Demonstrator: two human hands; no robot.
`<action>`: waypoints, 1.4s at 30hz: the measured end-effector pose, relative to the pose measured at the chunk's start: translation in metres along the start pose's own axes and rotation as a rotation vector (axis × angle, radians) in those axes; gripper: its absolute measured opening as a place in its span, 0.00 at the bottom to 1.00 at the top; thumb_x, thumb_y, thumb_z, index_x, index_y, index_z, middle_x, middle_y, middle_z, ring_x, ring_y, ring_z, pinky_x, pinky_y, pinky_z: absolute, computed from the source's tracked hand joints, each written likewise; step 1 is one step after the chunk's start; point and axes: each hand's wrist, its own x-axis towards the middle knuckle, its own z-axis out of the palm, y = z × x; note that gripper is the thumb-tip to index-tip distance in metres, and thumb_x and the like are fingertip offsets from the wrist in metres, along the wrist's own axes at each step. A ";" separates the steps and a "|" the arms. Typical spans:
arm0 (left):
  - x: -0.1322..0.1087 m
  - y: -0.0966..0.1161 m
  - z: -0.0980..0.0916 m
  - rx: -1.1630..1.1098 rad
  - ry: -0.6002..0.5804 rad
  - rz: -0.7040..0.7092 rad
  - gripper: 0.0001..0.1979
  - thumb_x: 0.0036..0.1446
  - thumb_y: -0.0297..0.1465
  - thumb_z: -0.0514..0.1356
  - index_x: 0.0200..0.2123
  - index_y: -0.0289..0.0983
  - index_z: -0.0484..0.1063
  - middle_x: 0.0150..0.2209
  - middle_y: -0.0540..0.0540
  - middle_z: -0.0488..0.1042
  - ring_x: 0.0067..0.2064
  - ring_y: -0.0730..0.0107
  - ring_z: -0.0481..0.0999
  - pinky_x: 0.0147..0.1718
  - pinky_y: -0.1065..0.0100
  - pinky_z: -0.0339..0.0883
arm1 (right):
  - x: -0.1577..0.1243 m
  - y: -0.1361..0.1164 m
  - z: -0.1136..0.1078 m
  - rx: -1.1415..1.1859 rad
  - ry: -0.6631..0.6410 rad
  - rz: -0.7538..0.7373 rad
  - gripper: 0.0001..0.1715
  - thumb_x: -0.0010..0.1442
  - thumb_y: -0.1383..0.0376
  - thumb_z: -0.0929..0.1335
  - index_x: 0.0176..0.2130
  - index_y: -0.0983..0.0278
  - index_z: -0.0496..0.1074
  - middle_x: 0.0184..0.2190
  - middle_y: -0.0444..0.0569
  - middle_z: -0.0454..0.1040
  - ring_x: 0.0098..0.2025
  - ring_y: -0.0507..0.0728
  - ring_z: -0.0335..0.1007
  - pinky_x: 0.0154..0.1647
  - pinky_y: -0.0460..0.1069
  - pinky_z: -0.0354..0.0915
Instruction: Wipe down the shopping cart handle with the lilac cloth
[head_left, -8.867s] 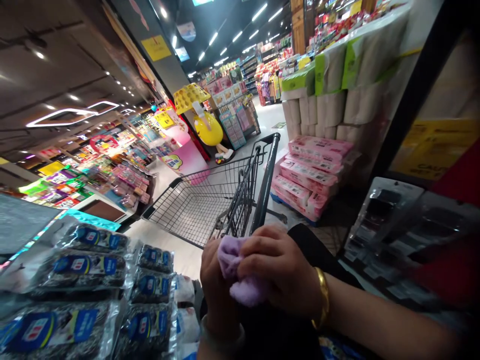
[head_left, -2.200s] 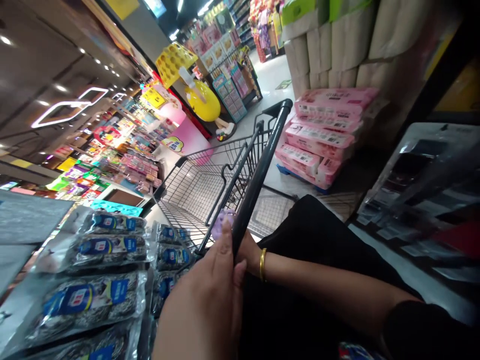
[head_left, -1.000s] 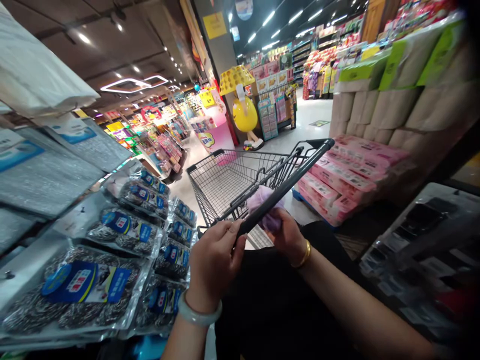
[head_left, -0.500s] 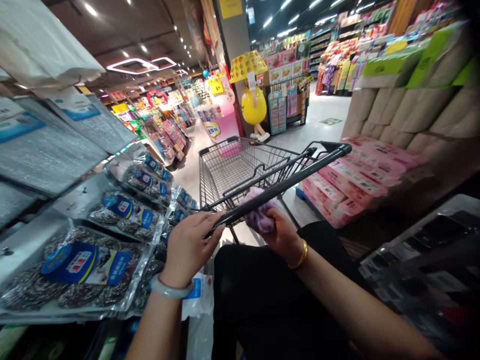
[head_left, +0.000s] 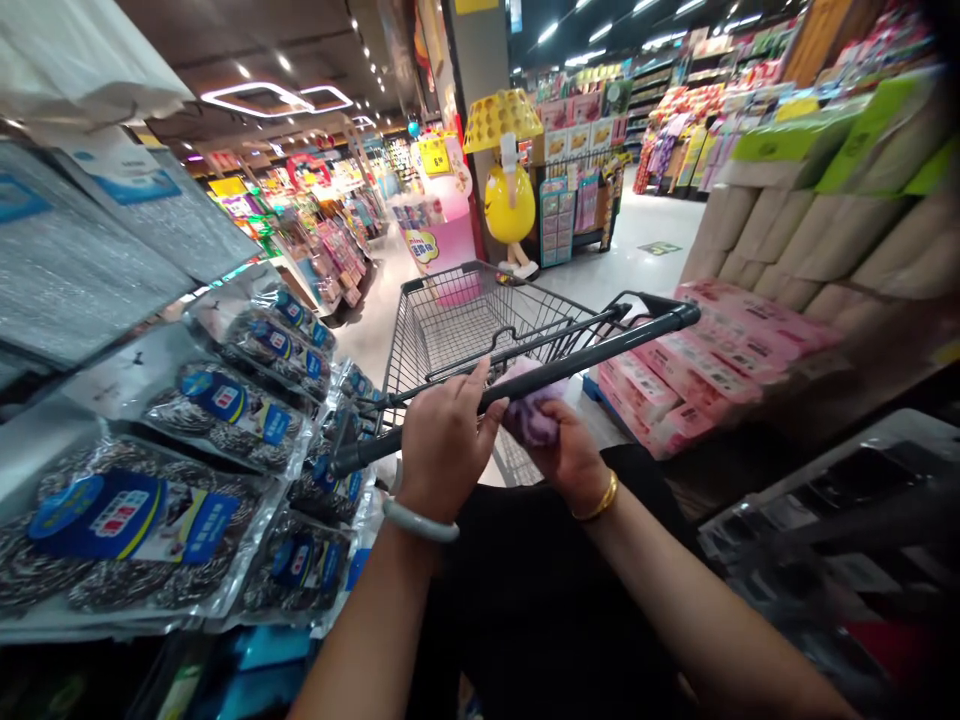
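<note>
A wire shopping cart [head_left: 457, 325] stands in front of me in a store aisle. My left hand [head_left: 444, 445], with a pale bangle on the wrist, is wrapped round the cart's black handle bar [head_left: 600, 345]. My right hand [head_left: 571, 458], with a gold bangle, is closed on a bunched purple cloth [head_left: 531, 412] and presses it against the underside of the bar, just right of the left hand. The basket of the cart looks empty.
Packs of steel scourers [head_left: 225, 405] hang on the rack at my left. Pink packs [head_left: 697, 360] are stacked on the floor at the right, below rolls of paper [head_left: 787, 250]. A yellow figure display [head_left: 510, 195] stands ahead in the aisle.
My left hand has slid right along the bar and closed more firmly round it, next to the cloth. The cart has swung slightly; my right hand keeps the cloth on the bar.
</note>
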 end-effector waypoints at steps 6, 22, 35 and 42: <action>-0.008 -0.004 0.013 0.202 0.033 -0.045 0.24 0.70 0.49 0.51 0.55 0.40 0.74 0.38 0.43 0.79 0.40 0.54 0.75 0.40 0.56 0.58 | -0.004 -0.014 0.005 0.069 0.096 0.076 0.07 0.52 0.69 0.68 0.34 0.62 0.73 0.32 0.44 0.81 0.35 0.54 0.79 0.43 0.51 0.78; -0.020 -0.055 0.005 0.200 0.119 0.015 0.21 0.70 0.44 0.51 0.45 0.39 0.79 0.36 0.45 0.82 0.39 0.57 0.78 0.38 0.58 0.57 | -0.017 -0.015 0.002 0.062 -0.014 0.105 0.09 0.50 0.69 0.69 0.35 0.61 0.72 0.35 0.45 0.82 0.39 0.57 0.80 0.44 0.55 0.78; -0.048 -0.081 -0.017 0.236 0.127 -0.086 0.20 0.71 0.40 0.49 0.40 0.41 0.80 0.36 0.47 0.83 0.39 0.59 0.78 0.40 0.58 0.57 | -0.023 -0.014 -0.007 0.043 0.054 0.084 0.12 0.50 0.70 0.69 0.37 0.59 0.73 0.36 0.43 0.82 0.38 0.56 0.80 0.47 0.57 0.79; -0.028 -0.030 -0.010 0.173 0.143 -0.152 0.19 0.71 0.36 0.50 0.33 0.39 0.76 0.32 0.45 0.80 0.37 0.59 0.77 0.41 0.57 0.57 | -0.025 -0.027 -0.001 0.110 0.050 0.079 0.13 0.52 0.72 0.67 0.38 0.60 0.74 0.36 0.45 0.83 0.40 0.55 0.81 0.49 0.54 0.80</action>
